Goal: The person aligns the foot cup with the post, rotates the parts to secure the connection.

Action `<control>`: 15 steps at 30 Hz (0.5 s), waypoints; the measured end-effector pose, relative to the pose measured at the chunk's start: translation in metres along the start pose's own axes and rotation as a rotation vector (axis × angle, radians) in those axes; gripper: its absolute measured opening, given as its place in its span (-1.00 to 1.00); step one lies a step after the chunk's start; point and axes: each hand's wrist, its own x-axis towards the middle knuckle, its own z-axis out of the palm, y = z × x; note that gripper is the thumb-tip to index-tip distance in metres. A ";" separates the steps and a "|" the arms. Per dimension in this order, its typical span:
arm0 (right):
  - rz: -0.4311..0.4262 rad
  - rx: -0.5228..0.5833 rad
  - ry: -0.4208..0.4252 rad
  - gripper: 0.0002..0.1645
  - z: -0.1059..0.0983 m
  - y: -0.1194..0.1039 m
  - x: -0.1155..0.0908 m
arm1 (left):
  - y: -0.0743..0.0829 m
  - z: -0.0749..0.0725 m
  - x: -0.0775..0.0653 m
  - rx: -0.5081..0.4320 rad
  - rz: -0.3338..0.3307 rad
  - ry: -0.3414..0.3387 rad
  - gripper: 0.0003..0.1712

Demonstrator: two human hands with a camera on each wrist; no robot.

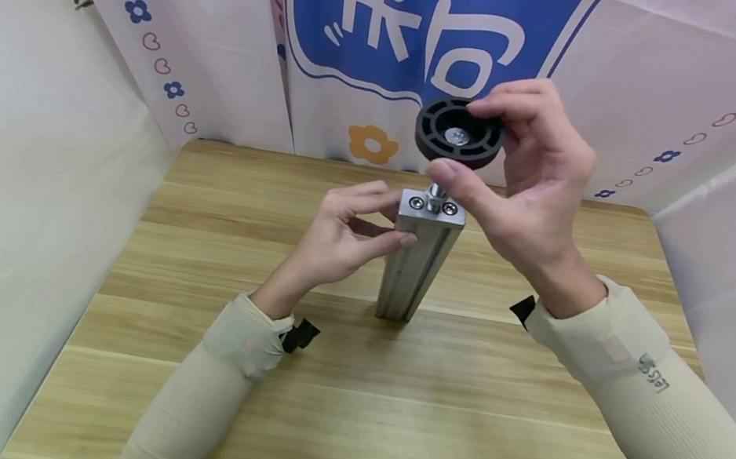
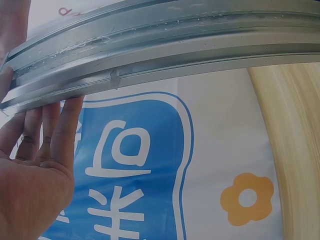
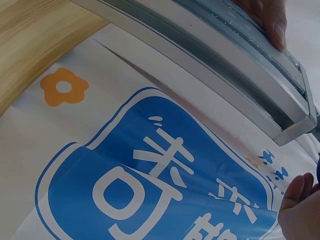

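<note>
An aluminium profile (image 1: 406,275) stands upright on the table, its top end covered by a plate with two screws. From that plate rises the threaded stem (image 1: 437,192) of a levelling foot, whose round black base (image 1: 428,142) faces up with a screw head in its middle. My right hand (image 1: 543,180) pinches the black base by its edge between thumb and fingers. Just below, my left hand (image 1: 342,233) grips the profile near its top, thumb on the near side. The left wrist view shows several fingers (image 2: 64,132) against the profile (image 2: 175,45). In the right wrist view the base is mostly out of frame.
The wooden table (image 1: 312,412) runs back to a printed cloth (image 1: 221,65) with a blue sign behind the profile. White cloth walls (image 1: 6,167) close in both sides. A small black piece (image 1: 300,336) sticks out at each wrist cuff.
</note>
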 end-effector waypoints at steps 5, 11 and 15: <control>-0.008 -0.041 -0.010 -0.13 0.000 0.001 0.000 | 0.000 0.000 0.000 -0.012 -0.003 -0.001 -0.56; -0.017 -0.021 -0.031 -0.44 -0.001 0.000 -0.001 | 0.001 0.000 0.000 -0.020 -0.014 0.001 -0.56; -0.002 0.035 -0.062 -0.46 -0.002 -0.001 -0.001 | 0.001 0.000 0.000 -0.019 -0.015 0.001 -0.58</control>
